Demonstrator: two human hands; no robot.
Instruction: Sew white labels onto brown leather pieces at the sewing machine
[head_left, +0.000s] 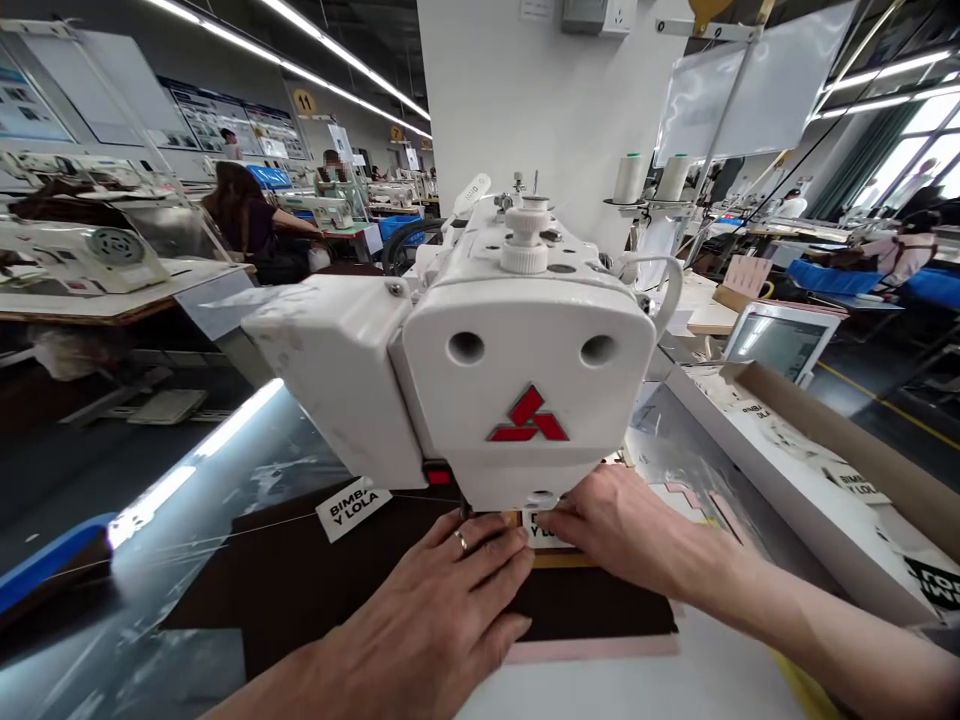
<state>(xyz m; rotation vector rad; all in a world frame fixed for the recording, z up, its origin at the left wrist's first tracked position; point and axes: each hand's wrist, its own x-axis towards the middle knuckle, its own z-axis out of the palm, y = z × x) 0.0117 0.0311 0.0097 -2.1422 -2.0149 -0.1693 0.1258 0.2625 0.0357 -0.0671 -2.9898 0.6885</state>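
A white sewing machine (pixel 525 390) with a red three-part emblem stands straight in front of me. Beneath its head lies a dark brown fabric piece (pixel 315 575). My left hand (pixel 442 600), a ring on one finger, rests flat on that fabric with fingers stretched toward the needle area. My right hand (pixel 626 525) has its fingers closed at a white label (pixel 551 535) with black lettering, inside a yellowish frame or border on the fabric. Another white label (pixel 354 508) lies on the fabric to the left, a thread running by it. The machine head hides the needle.
An open cardboard box (pixel 810 500) of labels stands on the right, near a tablet-like screen (pixel 784 335). Thread cones (pixel 630 180) rise behind. A blue-edged object (pixel 56 560) is at the left. Other machines and a seated person (pixel 251 220) are beyond.
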